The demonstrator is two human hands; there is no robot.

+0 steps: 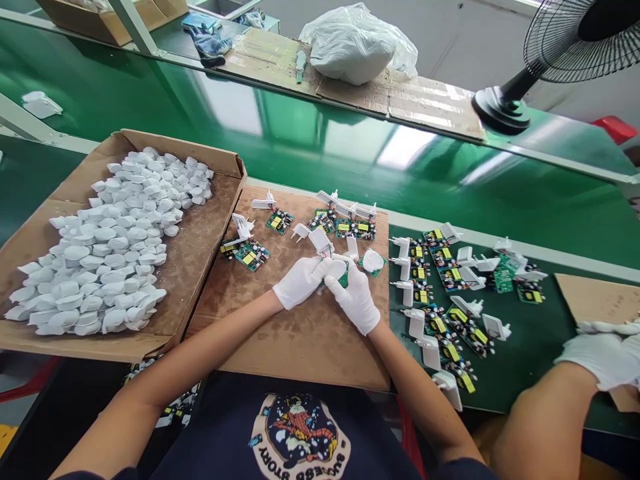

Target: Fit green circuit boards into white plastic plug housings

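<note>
1. A small circuit board (345,275) with a white piece (335,269) on it is held above the cardboard sheet (300,340), directly before the person.
2. It is gripped at its left side by the closed fingers of the gloved left hand (300,283), and at its right side by those of the gloved right hand (354,295); how firmly, it cannot be told.
3. Just beyond the hands, a white plug case (320,241) is seen, and the space there is crowded by further boards (345,228) with plugs.
4. Near the right hand, another board is partly covered by a white disc (373,262).
5. The left side is bounded by the wall of a cardboard tray (227,162), in which many white pads (115,247) are heaped.
6. To the right, the green table (520,340) is occupied by rows of assemblies (450,280); farther right, a co-worker's gloved hand (597,357) is seen.
7. On the raised shelf behind, a plastic bag (350,47) and a black fan (503,110) are placed.
</note>
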